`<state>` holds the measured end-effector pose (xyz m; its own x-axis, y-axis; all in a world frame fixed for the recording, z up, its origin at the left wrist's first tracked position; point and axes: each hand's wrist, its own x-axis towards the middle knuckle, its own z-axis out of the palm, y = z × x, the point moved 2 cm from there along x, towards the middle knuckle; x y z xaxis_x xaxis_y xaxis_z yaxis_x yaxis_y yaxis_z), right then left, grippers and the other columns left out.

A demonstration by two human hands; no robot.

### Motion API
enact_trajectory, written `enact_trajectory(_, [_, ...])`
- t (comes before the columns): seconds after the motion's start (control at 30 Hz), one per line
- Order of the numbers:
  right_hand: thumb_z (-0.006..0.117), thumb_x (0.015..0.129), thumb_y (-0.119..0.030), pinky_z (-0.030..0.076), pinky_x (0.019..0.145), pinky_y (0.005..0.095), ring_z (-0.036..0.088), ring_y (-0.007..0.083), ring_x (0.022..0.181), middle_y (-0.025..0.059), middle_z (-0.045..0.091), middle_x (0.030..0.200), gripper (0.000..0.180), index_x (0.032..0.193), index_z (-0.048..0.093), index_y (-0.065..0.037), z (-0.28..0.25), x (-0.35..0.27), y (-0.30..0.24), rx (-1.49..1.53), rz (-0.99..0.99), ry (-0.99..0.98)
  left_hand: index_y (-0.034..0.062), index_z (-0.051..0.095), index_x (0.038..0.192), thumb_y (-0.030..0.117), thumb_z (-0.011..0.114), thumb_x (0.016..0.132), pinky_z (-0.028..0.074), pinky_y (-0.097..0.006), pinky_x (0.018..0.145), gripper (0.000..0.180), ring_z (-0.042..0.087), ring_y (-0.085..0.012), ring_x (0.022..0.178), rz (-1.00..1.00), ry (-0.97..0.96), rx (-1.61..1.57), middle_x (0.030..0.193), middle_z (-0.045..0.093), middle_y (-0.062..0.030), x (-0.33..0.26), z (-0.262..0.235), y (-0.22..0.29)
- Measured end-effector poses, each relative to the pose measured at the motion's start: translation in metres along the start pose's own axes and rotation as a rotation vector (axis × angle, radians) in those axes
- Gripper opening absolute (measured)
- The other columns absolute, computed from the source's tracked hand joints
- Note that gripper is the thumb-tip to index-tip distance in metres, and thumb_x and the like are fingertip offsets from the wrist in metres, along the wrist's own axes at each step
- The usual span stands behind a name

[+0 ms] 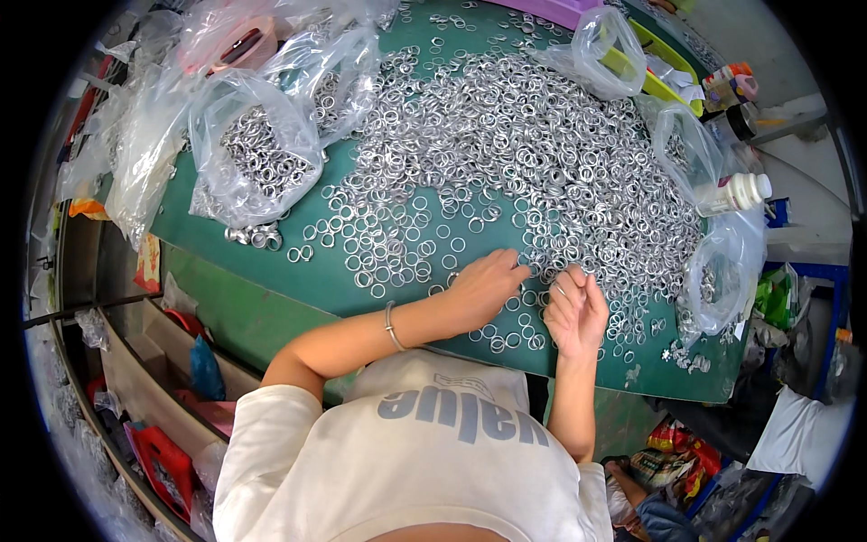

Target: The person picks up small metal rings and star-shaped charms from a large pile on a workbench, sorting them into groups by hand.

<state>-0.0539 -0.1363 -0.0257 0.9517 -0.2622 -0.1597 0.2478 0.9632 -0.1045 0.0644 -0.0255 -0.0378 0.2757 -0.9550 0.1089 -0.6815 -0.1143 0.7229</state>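
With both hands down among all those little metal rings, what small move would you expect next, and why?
Probably the left hand slides a few loose rings toward the right hand. Its fingers lie flat on the green table at the edge of the pile, while the right hand is curled, seemingly pinching rings.

A workshop: green worktable (271, 271) heaped with metal rings (542, 144).

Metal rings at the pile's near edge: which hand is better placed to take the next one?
Probably the left hand: it lies open, fingers stretched onto the metal rings at the pile's edge. The right hand is curled, fingers bunched, perhaps already holding some.
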Motion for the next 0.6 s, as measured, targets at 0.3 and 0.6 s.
enact_trajectory(0.3, [0.043, 0.094, -0.017, 0.02, 0.041, 0.024, 0.028, 0.0064, 0.044, -0.0041, 0.028, 0.051, 0.017, 0.097, 0.049, -0.002, 0.004, -0.009, 0.007, -0.293, 0.034, -0.029, 0.0052, 0.05, 0.075, 0.015, 0.05, 0.087, 0.034, -0.025, 0.047, 0.015, 0.041, -0.0141, 0.053, -0.442, -0.179, -1.085, 0.065, 0.043, -0.0019, -0.027, -0.021, 0.004])
enact_trajectory(0.6, [0.048, 0.081, 0.004, 0.026, 0.038, 0.0178, 0.035, 0.0035, 0.043, 0.0047, 0.052, 0.081, 0.03, 0.111, 0.054, 0.005, 0.041, 0.011, 0.057, -0.714, 0.265, 0.113, 0.0097, 0.035, 0.051, 0.016, 0.05, 0.086, 0.02, -0.022, 0.038, 0.039, 0.033, -0.0078, 0.043, -0.836, -0.187, -1.655, 0.054, 0.04, -0.0004, -0.065, -0.021, 0.015])
